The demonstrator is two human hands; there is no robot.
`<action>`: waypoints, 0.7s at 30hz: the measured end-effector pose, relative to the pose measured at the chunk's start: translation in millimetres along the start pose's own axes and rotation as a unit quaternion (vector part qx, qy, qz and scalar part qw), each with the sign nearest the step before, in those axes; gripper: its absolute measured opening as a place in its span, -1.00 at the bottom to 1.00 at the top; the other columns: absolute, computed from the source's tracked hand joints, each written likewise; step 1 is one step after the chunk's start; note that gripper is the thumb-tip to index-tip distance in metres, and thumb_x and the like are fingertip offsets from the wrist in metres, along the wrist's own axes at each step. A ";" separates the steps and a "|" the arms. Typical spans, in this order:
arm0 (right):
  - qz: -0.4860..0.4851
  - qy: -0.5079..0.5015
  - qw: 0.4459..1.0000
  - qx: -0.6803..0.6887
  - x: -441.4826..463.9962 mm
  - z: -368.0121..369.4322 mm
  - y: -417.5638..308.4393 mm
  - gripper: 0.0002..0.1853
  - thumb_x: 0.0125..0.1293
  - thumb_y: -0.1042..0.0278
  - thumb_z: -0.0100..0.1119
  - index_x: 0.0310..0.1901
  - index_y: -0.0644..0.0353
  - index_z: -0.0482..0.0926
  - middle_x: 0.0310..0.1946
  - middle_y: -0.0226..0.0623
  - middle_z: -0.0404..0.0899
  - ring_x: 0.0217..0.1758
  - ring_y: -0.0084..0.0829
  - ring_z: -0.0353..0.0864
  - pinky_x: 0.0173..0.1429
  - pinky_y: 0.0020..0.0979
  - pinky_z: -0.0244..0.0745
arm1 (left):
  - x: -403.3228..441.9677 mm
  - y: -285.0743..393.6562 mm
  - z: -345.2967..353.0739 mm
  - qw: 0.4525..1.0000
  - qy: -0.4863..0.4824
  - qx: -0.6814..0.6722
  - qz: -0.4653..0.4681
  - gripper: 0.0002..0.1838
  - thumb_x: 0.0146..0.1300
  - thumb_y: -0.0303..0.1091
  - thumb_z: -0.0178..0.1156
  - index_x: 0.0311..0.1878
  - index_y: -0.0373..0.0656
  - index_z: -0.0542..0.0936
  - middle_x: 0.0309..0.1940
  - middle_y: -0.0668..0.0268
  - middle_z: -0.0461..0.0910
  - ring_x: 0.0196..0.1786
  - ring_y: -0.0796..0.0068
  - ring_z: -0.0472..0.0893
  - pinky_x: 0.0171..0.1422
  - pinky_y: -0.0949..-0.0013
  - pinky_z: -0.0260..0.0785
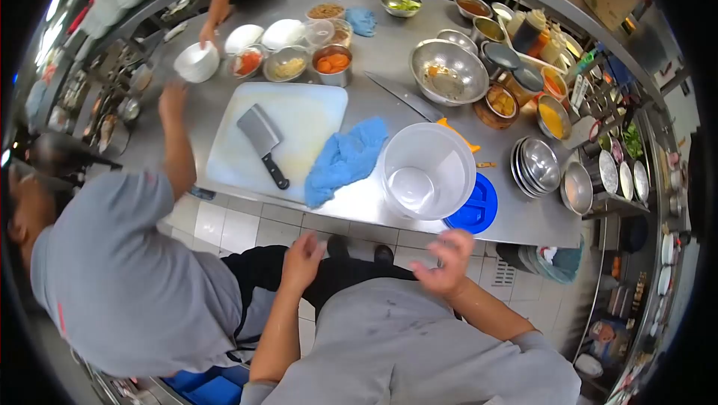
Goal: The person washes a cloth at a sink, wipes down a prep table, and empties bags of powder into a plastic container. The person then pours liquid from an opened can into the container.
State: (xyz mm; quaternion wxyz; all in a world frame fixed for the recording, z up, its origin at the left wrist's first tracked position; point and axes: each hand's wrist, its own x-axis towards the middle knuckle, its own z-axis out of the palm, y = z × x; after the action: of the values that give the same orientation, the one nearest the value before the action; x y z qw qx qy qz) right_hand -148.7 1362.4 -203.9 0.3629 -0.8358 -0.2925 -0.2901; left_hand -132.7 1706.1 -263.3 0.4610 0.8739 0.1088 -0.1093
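Two bare hands, the left hand [302, 263] and the right hand [447, 263], are just off the near edge of the table [532, 222].
The left fingers are loosely bent, the right ones half spread and curved, and neither hand has hold of anything; a clear tub [449, 169] stands by that edge, towards the right corner, with a blue lid [480, 203] just beside it, while a blue cloth [344, 162] overlaps the cutting board [310, 117] bearing a cleaver [259, 132].
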 end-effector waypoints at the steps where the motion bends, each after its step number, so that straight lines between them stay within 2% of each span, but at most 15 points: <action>1: 0.057 0.065 0.994 -0.061 -3.1 -3.6 7.3 -0.25 0.10 0.01 0.66 0.27 0.10 0.52 0.25 0.06 0.45 0.27 0.07 0.50 0.26 0.06 0.49 | 32.2 28.6 1.9 0.987 0.023 0.055 0.148 -0.47 0.34 -0.27 0.43 0.33 -0.22 0.60 0.04 0.10 0.73 0.12 0.12 0.69 0.26 0.21 0.50; 2: 0.111 0.128 0.978 -0.125 -3.8 -5.9 11.2 -0.06 0.07 -0.05 0.69 0.42 0.09 0.39 0.42 0.20 0.31 0.43 0.19 0.39 0.35 0.13 0.44 | 61.1 49.7 7.3 0.949 0.045 0.103 0.294 -0.47 0.31 -0.28 0.43 0.33 -0.16 0.61 0.11 0.06 0.71 0.21 0.02 0.66 0.34 0.14 0.47; 3: 0.123 0.126 0.975 -0.139 -0.5 -5.8 13.8 -0.06 0.07 -0.05 0.69 0.42 0.09 0.39 0.42 0.20 0.31 0.43 0.19 0.39 0.35 0.13 0.44 | 91.0 73.6 15.9 0.916 0.040 0.159 0.365 -0.54 0.35 -0.26 0.38 0.29 -0.12 0.64 0.19 0.08 0.66 0.29 -0.01 0.58 0.36 0.04 0.41; 4: 0.173 0.090 0.971 -0.138 4.8 -6.7 17.5 0.06 0.06 -0.09 0.69 0.49 0.07 0.25 0.50 0.30 0.11 0.54 0.29 0.21 0.44 0.19 0.35 | 118.9 93.2 25.2 0.873 0.035 0.210 0.438 -0.60 0.39 -0.23 0.32 0.25 -0.08 0.66 0.28 0.09 0.60 0.37 -0.05 0.51 0.37 -0.06 0.36; 5: 0.222 0.055 0.963 -0.140 9.1 -8.5 22.2 0.18 0.04 -0.13 0.70 0.56 0.06 0.12 0.59 0.40 -0.09 0.64 0.39 0.03 0.53 0.26 0.25 | 149.5 95.4 40.0 0.871 0.020 0.198 0.450 -0.60 0.39 -0.23 0.32 0.25 -0.08 0.66 0.28 0.09 0.60 0.37 -0.05 0.51 0.37 -0.06 0.36; 7: 0.250 0.083 0.955 -0.133 22.1 1.6 21.0 0.19 -0.03 -0.06 0.75 0.55 0.08 0.17 0.60 0.42 -0.06 0.66 0.43 0.00 0.59 0.24 0.17 | 217.5 80.7 90.2 0.799 -0.040 0.348 0.490 -0.57 0.48 -0.15 0.18 0.32 -0.09 0.61 0.46 0.12 0.46 0.56 -0.04 0.31 0.41 -0.17 0.27; 8: 0.260 0.091 0.953 -0.129 27.1 7.9 20.9 0.21 -0.05 0.01 0.76 0.56 0.09 0.15 0.59 0.41 -0.02 0.65 0.40 0.05 0.60 0.21 0.17 | 254.2 71.4 120.7 0.792 -0.054 0.335 0.507 -0.57 0.48 -0.15 0.18 0.32 -0.09 0.61 0.46 0.12 0.46 0.56 -0.04 0.31 0.41 -0.17 0.27; 9: 0.270 0.100 0.949 -0.126 31.4 14.6 22.9 0.22 -0.06 0.08 0.78 0.57 0.09 0.14 0.58 0.40 0.02 0.64 0.38 0.10 0.60 0.19 0.18 | 291.6 61.3 153.8 0.873 -0.036 0.173 0.454 -0.54 0.51 -0.12 0.12 0.37 -0.09 0.58 0.51 0.13 0.40 0.61 -0.04 0.22 0.44 -0.21 0.21; 10: 0.286 0.100 0.944 -0.132 29.1 21.8 24.5 0.22 -0.07 0.21 0.77 0.57 0.10 0.11 0.56 0.37 0.10 0.62 0.35 0.17 0.61 0.14 0.19 | 304.7 78.8 165.5 0.899 -0.003 0.171 0.402 -0.51 0.52 -0.10 0.08 0.40 -0.10 0.55 0.55 0.14 0.35 0.65 -0.05 0.17 0.46 -0.24 0.18; 11: 0.305 0.104 0.934 -0.152 27.0 28.7 23.7 0.22 -0.07 0.21 0.77 0.57 0.10 0.11 0.56 0.37 0.10 0.62 0.35 0.17 0.61 0.14 0.19 | 317.1 97.2 176.9 0.922 0.028 0.166 0.348 -0.48 0.54 -0.08 0.04 0.44 -0.10 0.53 0.60 0.15 0.31 0.68 -0.05 0.11 0.48 -0.26 0.15; 12: 0.329 0.100 0.929 -0.136 25.7 36.2 23.7 0.21 -0.05 0.24 0.76 0.57 0.12 0.10 0.56 0.37 0.11 0.61 0.35 0.18 0.62 0.13 0.18 | 317.1 133.7 168.1 0.888 0.088 0.321 0.317 -0.46 0.53 -0.07 0.04 0.46 -0.10 0.51 0.62 0.16 0.28 0.69 -0.05 0.09 0.49 -0.26 0.14; 15: 0.341 0.097 0.924 -0.146 45.1 46.8 31.8 0.24 -0.07 0.28 0.76 0.57 0.20 0.06 0.52 0.25 0.18 0.60 0.26 0.22 0.62 0.09 0.17 | 364.2 160.3 182.4 0.898 0.053 0.307 0.312 -0.39 0.50 -0.04 0.04 0.51 -0.11 0.44 0.62 0.10 0.26 0.70 -0.03 0.08 0.52 -0.32 0.11; 17: 0.326 0.110 0.932 -0.117 53.7 54.4 39.6 0.18 -0.03 0.25 0.73 0.57 0.17 0.12 0.54 0.38 0.13 0.58 0.36 0.22 0.61 0.12 0.21 | 413.3 148.7 181.0 0.896 0.020 0.298 0.328 -0.37 0.49 -0.03 0.06 0.53 -0.12 0.42 0.62 0.07 0.26 0.70 -0.03 0.09 0.54 -0.34 0.09; 18: 0.312 0.121 0.936 -0.110 56.6 59.4 49.0 0.15 -0.01 0.25 0.72 0.56 0.18 0.14 0.55 0.38 0.12 0.58 0.36 0.22 0.60 0.10 0.23 | 446.2 130.3 181.3 0.886 -0.011 0.283 0.368 -0.36 0.46 -0.04 0.12 0.53 -0.11 0.42 0.61 0.06 0.28 0.69 -0.03 0.13 0.57 -0.29 0.11; 21: 0.281 0.173 0.940 -0.090 77.8 73.3 76.5 0.08 0.04 0.25 0.70 0.54 0.16 0.20 0.55 0.41 0.09 0.58 0.37 0.23 0.59 0.07 0.28 | 419.3 114.2 177.4 0.861 -0.072 0.253 0.435 -0.34 0.39 -0.10 0.23 0.51 -0.14 0.43 0.58 0.01 0.31 0.63 -0.05 0.23 0.58 -0.19 0.16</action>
State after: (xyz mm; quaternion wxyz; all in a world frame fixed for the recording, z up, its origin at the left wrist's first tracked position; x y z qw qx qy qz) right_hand -23.8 1397.7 -224.7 0.3981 -0.8502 0.0490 -0.3410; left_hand 283.8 1533.4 -394.1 0.2311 0.9087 -0.3472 0.0158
